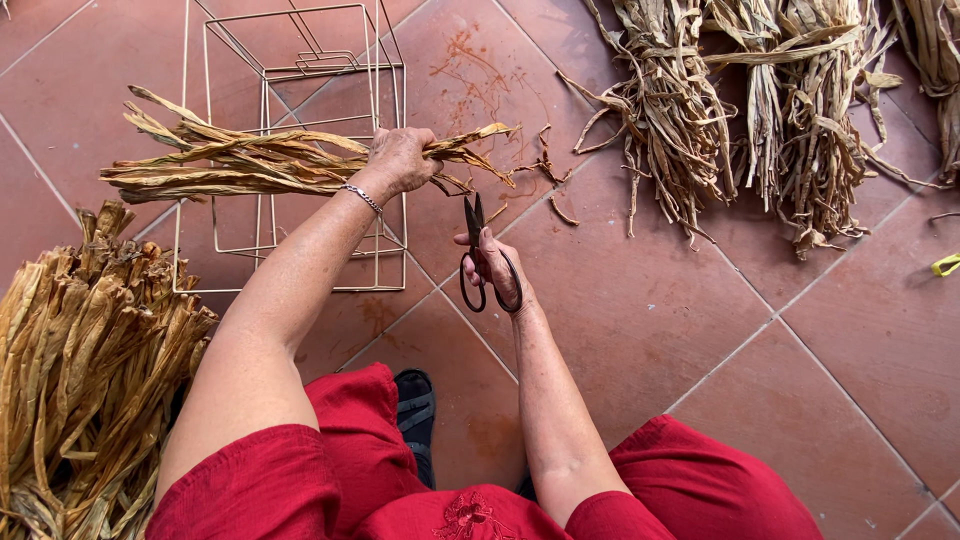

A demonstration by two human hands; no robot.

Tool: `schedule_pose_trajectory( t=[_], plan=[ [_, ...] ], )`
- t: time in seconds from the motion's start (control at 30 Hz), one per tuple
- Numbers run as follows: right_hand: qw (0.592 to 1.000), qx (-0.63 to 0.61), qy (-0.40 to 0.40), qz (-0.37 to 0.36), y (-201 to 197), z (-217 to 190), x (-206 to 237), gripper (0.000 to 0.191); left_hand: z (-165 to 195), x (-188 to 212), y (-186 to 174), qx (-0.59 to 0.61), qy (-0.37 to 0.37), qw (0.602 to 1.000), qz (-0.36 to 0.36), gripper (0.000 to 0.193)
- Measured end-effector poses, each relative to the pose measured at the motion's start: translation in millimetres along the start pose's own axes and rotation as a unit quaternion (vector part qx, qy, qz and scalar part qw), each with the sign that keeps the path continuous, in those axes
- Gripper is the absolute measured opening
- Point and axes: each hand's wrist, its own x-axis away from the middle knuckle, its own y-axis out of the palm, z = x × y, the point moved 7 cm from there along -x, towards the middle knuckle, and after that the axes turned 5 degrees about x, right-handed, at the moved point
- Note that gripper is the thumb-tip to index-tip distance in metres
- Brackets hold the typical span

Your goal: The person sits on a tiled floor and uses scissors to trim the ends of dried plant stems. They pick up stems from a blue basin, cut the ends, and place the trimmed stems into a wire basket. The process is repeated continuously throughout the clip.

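Left hand (402, 160) clenched round bundle of dried leaves (250, 160) over wire frame (290, 150); right hand (492, 262) gripping scissors (482, 255), blades nearly closed.

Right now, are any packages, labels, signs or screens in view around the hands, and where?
None in view: no package, label, sign or screen.
Left hand: grips a bundle of dried leaves over a wire frame.
Right hand: holds dark scissors above the red floor tiles.
Yellow object: small, at the right edge, too cut off to identify.
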Motion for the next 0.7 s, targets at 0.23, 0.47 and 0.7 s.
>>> schedule_pose_trajectory(
  t=[0.23,0.47,0.7],
  plan=[
    [0.998,0.065,0.026,0.01,14,-17,-10,0.081,0,1,-1,0.049,0.014,0.999,0.018,0.029],
    [0.995,0.083,0.012,0.046,22,-9,-30,0.08,1,4,-3,0.097,0.05,0.994,0.019,0.029],
    [0.967,0.195,-0.077,0.145,21,-9,-36,0.076,0,2,-2,0.107,0.056,0.992,0.026,0.026]
  ],
)
